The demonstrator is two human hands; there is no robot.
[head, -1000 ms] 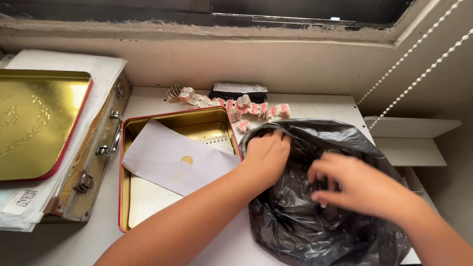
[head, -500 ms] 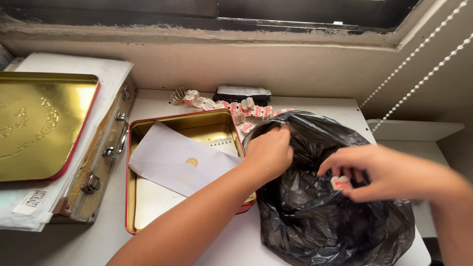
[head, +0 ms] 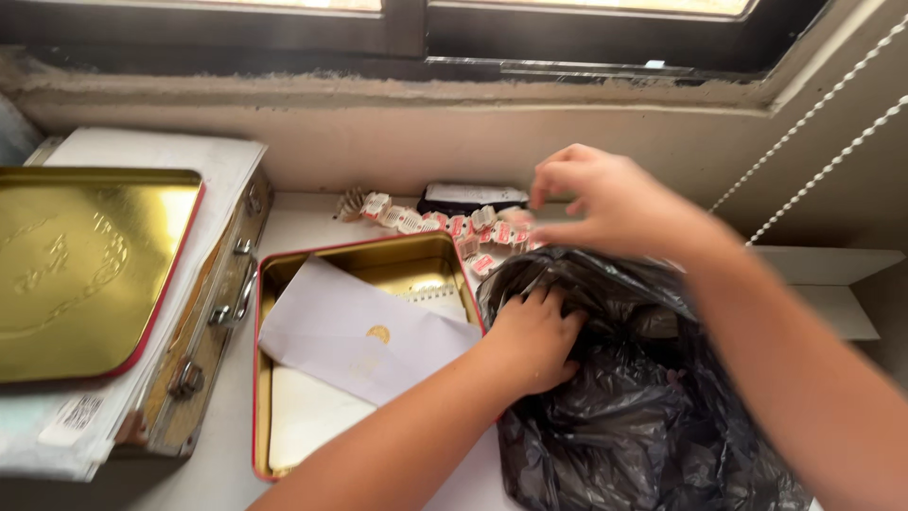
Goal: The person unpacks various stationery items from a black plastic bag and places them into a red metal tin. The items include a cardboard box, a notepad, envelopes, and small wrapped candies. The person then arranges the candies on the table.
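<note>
Down on the white table, the left hand reaches in from the lower left, fingers curled and pressing the rim of the black plastic bag beside the open red-edged tin. Above it, the right hand hovers over the strip of small red-and-white packets by the wall, fingertips drawn close together; whether they pinch a packet cannot be told.

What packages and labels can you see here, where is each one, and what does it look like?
Small sachets: heaped at the back of the table under the right hand, white with red print.
Barcode label: on the white padded mailer at far left, small white rectangle.
Envelope: lying in the open tin, white with a gold emblem.
</note>
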